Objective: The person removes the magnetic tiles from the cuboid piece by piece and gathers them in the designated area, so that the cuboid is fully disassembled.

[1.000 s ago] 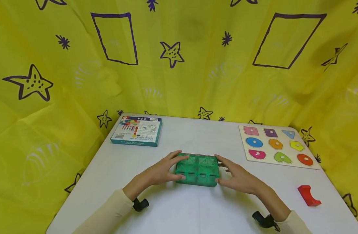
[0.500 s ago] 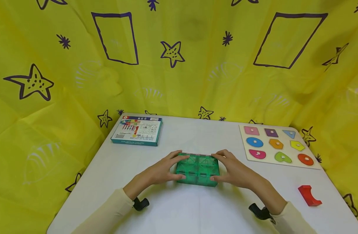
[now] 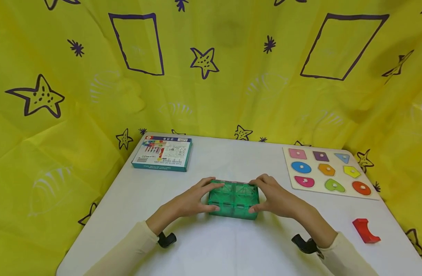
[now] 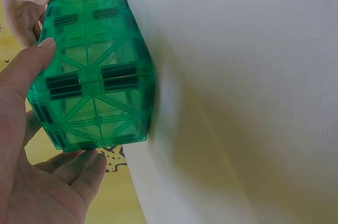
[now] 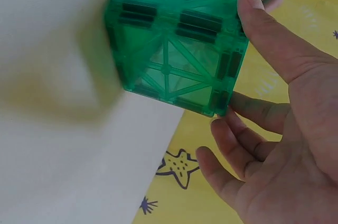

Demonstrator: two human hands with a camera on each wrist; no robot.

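Observation:
A green see-through box built of magnetic tiles (image 3: 233, 199) sits on the white table in the middle of the head view, two squares wide. At its left end my left hand (image 3: 193, 201) holds it, thumb on the near face and fingers over the top and far edge. My right hand (image 3: 278, 197) holds the right end the same way. In the left wrist view the tile box (image 4: 95, 76) shows dark magnet strips along its tile edges, with the left thumb at the near edge. From the right wrist, the square end of the box (image 5: 166, 68) faces the camera.
A flat teal-edged cardboard box (image 3: 162, 153) lies at the back left. A shape puzzle board (image 3: 290, 180) with knobbed pieces lies at the back right. Nearer on the right is a red arch block (image 3: 365, 231). A yellow patterned curtain (image 3: 228, 99) hangs behind the table.
My right hand has moved left, its thumb and fingers coming from the box's right edge onto its near face and top. The left hand and the box have hardly moved.

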